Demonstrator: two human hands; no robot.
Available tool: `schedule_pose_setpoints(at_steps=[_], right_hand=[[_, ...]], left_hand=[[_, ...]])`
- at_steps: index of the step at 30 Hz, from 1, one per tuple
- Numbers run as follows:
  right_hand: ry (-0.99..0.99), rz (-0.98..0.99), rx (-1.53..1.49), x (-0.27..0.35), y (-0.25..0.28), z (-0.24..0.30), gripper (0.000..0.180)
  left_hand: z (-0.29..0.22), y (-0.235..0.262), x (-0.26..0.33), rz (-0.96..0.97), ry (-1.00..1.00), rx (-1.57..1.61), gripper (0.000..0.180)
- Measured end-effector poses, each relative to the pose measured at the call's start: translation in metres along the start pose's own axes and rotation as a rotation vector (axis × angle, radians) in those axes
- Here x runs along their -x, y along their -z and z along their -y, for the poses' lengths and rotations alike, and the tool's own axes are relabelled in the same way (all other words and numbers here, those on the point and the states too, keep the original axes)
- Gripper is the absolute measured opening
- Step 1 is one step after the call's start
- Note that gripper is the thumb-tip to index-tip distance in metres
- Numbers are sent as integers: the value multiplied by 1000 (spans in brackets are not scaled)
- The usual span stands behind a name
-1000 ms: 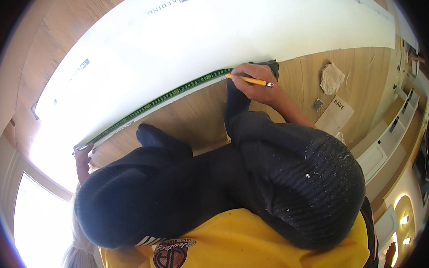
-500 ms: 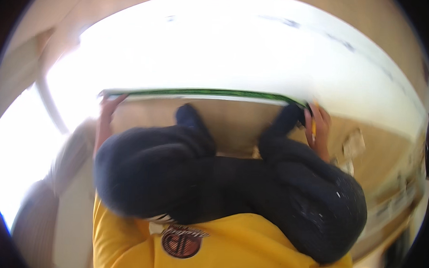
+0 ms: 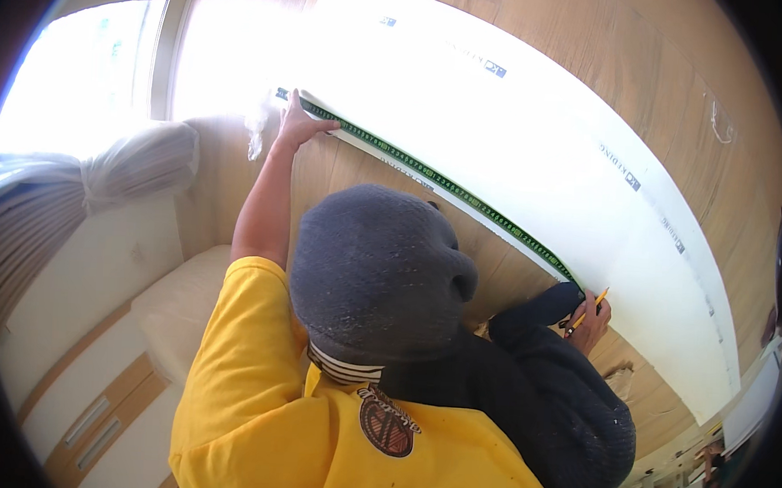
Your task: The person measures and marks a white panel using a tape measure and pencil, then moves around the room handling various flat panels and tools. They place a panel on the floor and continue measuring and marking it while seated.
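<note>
The green tape measure (image 3: 463,193) ran on a slant across the middle of the frame, from the upper left down to the centre right, lying along the lower edge of a large white sheet (image 3: 536,128). At its upper-left end the left hand (image 3: 302,128) reached over the tape, its thumb and forefinger spread wide apart and touching it rather than clenched. At the lower-right end was the right hand (image 3: 590,327), its fingers curled around a yellow pencil (image 3: 600,300); the tape ran up to this hand, but whether the fingers also gripped it I could not tell. Just left of the right hand, a dark-clad foot (image 3: 541,313) lay near the sheet's edge. Beneath the sheet spread a wood-look floor (image 3: 634,71), with a thin white strand (image 3: 719,123) on it at the upper right. The person's dark trousers (image 3: 381,270) filled the centre, and a yellow shirt (image 3: 270,413) the lower part of the frame. At the upper left was a bright window (image 3: 93,74), with a gathered curtain (image 3: 141,168) below it. A cabinet (image 3: 131,390) with white and wood-coloured panels stood in the lower left.
</note>
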State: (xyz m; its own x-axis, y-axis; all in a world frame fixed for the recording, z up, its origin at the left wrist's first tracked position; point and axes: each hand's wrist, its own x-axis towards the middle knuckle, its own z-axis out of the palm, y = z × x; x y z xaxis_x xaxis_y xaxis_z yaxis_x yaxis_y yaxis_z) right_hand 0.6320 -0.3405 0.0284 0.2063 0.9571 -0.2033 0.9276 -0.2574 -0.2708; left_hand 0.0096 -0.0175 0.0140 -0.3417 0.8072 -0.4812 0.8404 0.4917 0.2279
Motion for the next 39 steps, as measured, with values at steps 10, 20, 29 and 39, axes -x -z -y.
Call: schedule_pose_setpoints(at_steps=[10, 20, 29, 39], right_hand=[[3, 81, -163, -95, 66, -4, 28], [74, -86, -101, -195, 60, -24, 23], [49, -51, -116, -210, 53, -34, 23], [7, -15, -125, -227, 59, -40, 22]], left_hand=[[-49, 10, -59, -41, -145, 35, 132], [-138, 7, -153, -154, -224, 31, 131], [-153, -2, -168, -237, -164, 180, 140], [-158, -2, -170, -169, -211, 94, 122]])
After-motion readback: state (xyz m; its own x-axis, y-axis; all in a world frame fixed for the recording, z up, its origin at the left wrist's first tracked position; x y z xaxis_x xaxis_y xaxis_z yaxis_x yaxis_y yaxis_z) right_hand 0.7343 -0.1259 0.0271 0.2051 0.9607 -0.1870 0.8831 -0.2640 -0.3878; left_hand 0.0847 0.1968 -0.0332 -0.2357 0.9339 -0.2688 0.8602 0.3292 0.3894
